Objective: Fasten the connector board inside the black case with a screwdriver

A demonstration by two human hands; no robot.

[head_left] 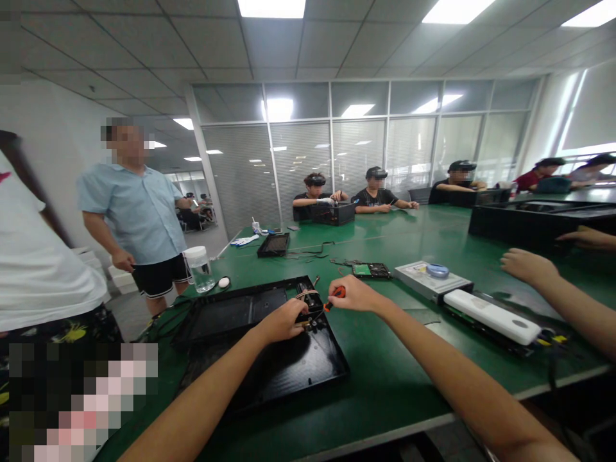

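A black metal computer case panel lies on the green table in front of me, with a black frame along its far side. My right hand is closed around the orange-and-black handle of a screwdriver. The screwdriver's shaft slants down to the left toward small metal parts near the panel's far corner. My left hand is pinched at those parts, beside a thin loop of wires. What its fingertips hold is too small to make out.
A clear jar stands at the left. To the right lie a hard drive, a silver drive unit with blue tape, and a white elongated device. A neighbour's hand is near a large black case. Other people work across the table.
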